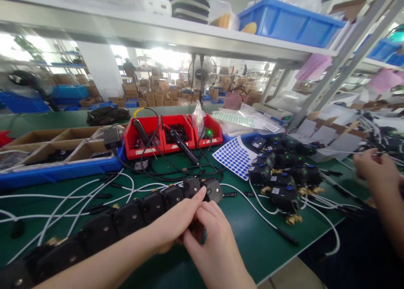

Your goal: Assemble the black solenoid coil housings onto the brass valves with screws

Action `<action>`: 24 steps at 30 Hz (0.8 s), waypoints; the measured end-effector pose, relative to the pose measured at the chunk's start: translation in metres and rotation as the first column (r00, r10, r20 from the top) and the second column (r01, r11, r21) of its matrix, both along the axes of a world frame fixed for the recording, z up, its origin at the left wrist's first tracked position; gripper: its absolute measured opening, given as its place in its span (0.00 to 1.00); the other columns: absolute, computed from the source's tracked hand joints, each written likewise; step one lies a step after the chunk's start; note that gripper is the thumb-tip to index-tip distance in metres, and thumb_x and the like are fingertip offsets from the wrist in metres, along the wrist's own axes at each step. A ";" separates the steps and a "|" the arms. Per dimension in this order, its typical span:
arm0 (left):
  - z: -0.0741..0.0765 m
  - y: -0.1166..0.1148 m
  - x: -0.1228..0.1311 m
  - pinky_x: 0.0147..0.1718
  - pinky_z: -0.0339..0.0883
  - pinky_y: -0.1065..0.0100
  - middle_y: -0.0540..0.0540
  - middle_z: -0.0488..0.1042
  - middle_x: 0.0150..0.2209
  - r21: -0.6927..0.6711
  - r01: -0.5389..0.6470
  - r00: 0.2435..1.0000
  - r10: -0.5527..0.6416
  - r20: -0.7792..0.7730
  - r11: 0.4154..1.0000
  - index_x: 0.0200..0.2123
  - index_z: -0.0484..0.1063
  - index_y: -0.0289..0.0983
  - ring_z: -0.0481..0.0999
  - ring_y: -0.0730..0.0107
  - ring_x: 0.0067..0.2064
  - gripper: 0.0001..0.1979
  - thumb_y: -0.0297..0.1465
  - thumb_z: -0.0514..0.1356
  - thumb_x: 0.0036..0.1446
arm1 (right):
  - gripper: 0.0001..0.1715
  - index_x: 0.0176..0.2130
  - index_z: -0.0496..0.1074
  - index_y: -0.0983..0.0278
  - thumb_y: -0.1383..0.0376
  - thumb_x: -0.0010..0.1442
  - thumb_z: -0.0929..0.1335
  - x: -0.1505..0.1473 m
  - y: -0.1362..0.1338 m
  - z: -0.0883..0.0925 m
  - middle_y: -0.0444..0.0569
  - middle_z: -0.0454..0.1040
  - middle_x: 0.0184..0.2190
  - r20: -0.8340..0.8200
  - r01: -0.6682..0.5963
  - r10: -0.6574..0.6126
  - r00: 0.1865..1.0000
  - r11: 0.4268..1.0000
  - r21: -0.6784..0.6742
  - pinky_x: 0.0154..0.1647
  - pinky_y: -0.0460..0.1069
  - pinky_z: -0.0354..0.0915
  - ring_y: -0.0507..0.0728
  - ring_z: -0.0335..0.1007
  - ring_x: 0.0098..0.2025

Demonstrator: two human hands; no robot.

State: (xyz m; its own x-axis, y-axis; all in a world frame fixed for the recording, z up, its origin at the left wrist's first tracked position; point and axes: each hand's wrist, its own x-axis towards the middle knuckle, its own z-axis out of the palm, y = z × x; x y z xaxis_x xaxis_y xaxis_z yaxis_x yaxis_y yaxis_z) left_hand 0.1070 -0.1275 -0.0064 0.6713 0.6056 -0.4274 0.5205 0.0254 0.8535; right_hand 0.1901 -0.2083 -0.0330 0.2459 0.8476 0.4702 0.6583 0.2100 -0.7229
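Your left hand (176, 224) and right hand (213, 247) meet near the table's (252, 249) front edge, pinching a mostly hidden small dark part (193, 231) beside the row of black modules (151, 205). A slip could snag the white cables (252, 205) and drag modules off.

Row of black box modules (151, 205), end to end, running diagonally from lower left to frame centre, flat on green mat (252, 238). White leads (252, 202) trail off them. Far-end unit (215, 190) looks greyer.
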 end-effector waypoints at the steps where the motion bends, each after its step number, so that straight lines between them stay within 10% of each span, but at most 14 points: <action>1: -0.002 -0.004 0.002 0.17 0.46 0.70 0.50 0.63 0.19 -0.097 -0.061 0.998 0.062 0.001 0.993 0.23 0.63 0.40 0.62 0.70 0.22 0.42 0.73 0.37 0.47 | 0.16 0.29 0.73 0.62 0.83 0.46 0.71 0.001 -0.003 0.000 0.44 0.76 0.32 -0.032 -0.005 0.005 0.999 1.000 -0.001 0.36 0.48 0.71 0.55 0.71 0.35; 8: -0.005 -0.013 0.004 0.15 0.33 0.71 0.57 0.57 0.14 -0.415 -0.032 0.988 0.091 0.122 0.909 0.25 0.67 0.39 0.47 0.79 0.15 0.37 0.70 0.53 0.42 | 0.06 0.35 0.75 0.62 0.64 0.64 0.68 0.041 -0.029 -0.022 0.46 0.77 0.31 -0.403 -0.046 0.028 0.915 0.998 -0.035 0.34 0.45 0.73 0.53 0.75 0.32; 12: 0.011 0.014 0.001 0.17 0.42 0.70 0.59 0.52 0.13 -0.023 0.008 0.998 -0.006 0.060 1.000 0.26 0.71 0.38 0.48 0.77 0.16 0.31 0.63 0.56 0.49 | 0.08 0.33 0.77 0.63 0.65 0.63 0.68 0.077 -0.032 -0.054 0.47 0.77 0.27 -0.204 0.070 -0.111 0.973 0.978 -0.198 0.29 0.46 0.72 0.55 0.77 0.29; 16: 0.027 0.058 0.010 0.26 0.54 0.69 0.50 0.70 0.25 0.507 0.136 0.988 -0.079 -0.132 0.851 0.30 0.76 0.36 0.65 0.70 0.27 0.26 0.52 0.53 0.56 | 0.09 0.28 0.78 0.61 0.72 0.56 0.69 0.093 -0.031 -0.073 0.45 0.73 0.25 -0.013 0.113 -0.118 0.993 0.971 -0.209 0.23 0.47 0.68 0.54 0.71 0.23; 24: 0.021 0.103 0.043 0.27 0.54 0.67 0.46 0.70 0.22 0.561 0.361 0.920 -0.187 -0.343 0.745 0.25 0.75 0.35 0.67 0.66 0.27 0.28 0.52 0.50 0.59 | 0.16 0.31 0.75 0.62 0.82 0.50 0.69 0.086 -0.026 -0.061 0.46 0.73 0.32 0.284 0.065 0.032 0.958 0.944 -0.324 0.29 0.47 0.72 0.55 0.75 0.29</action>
